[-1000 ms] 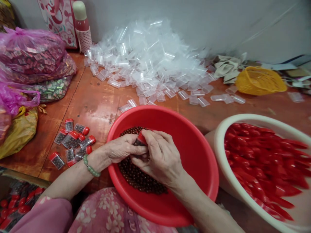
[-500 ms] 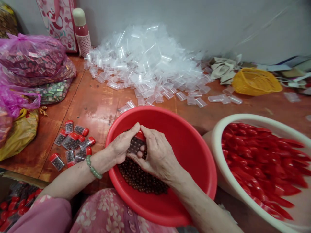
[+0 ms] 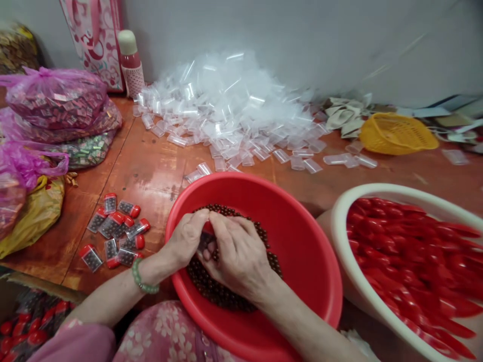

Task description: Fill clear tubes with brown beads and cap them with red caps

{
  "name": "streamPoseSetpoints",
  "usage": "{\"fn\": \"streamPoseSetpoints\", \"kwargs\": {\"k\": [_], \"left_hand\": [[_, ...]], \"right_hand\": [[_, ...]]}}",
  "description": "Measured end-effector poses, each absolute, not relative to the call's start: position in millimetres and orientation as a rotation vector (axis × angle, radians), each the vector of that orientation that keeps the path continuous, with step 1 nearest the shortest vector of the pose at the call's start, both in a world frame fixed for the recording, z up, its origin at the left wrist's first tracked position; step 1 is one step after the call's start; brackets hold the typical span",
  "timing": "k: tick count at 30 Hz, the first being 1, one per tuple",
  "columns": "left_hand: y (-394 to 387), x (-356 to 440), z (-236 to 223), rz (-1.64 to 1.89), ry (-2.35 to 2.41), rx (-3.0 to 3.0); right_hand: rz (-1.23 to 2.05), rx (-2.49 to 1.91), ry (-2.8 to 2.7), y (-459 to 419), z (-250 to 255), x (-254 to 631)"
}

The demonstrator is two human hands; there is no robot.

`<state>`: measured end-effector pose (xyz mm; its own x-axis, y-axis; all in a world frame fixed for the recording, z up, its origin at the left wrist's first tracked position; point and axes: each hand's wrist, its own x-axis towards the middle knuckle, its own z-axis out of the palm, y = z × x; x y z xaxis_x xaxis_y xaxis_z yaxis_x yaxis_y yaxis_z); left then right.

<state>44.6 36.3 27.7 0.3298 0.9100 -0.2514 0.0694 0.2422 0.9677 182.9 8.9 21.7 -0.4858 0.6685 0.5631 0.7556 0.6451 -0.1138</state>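
Observation:
My left hand (image 3: 188, 239), with a green bead bracelet (image 3: 140, 276) at the wrist, and my right hand (image 3: 241, 251) meet over the red basin (image 3: 302, 231). Between them they grip a small clear plastic case (image 3: 206, 240) holding dark beads. Fingers cover most of it, and both thumbs press together at its top, where a little red shows. Loose dark brown beads (image 3: 222, 296) lie in the basin below and around my hands. Several filled cases with red caps (image 3: 113, 223) rest on the table to the left.
A cream tub (image 3: 339, 221) of glossy red plastic pieces (image 3: 400, 251) stands at right. Behind lies a heap of clear empty cases (image 3: 234, 115), beside a yellow basket (image 3: 400, 133). Pink bags (image 3: 56, 100) and a bottle (image 3: 132, 65) are at left; a box of red-capped cases (image 3: 33, 322) sits below.
My hands have closed further around the case, with the right fingers now covering its red cap. The whole view has shifted slightly, so the surroundings appear a little lower.

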Motion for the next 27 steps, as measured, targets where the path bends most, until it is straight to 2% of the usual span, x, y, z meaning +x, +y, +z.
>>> {"fn": "streamPoseSetpoints", "kwargs": {"k": [4,8,12,15,19,23,27], "left_hand": [[28.6,3.6,45.8,0.609,1.068,1.504],[21.0,-48.6,65.1,0.168,1.415,2.015],[31.1,-83.6,65.7,-0.228,1.641,2.181],[64.7,-77.0,54.2,-0.122,1.603,2.31],[136.6,-23.4,21.9,0.109,1.304,2.43],[197.7,33.6,-21.6,0.027,0.954,2.556],[219.9,55.6,-58.6,-0.091,0.94,2.595]], "right_hand": [[-0.053,-1.11,-2.455,5.9,23.7,189.8],[0.032,-1.359,-2.661,7.6,8.6,216.6],[0.125,-1.45,-2.771,10.3,-8.3,232.3],[0.16,-1.484,-2.802,12.4,-11.4,230.9],[0.233,-1.704,-2.816,18.0,-8.4,227.8],[0.356,-2.117,-2.716,26.4,-9.1,232.9],[0.426,-2.226,-2.66,33.6,-15.1,235.4]]}}
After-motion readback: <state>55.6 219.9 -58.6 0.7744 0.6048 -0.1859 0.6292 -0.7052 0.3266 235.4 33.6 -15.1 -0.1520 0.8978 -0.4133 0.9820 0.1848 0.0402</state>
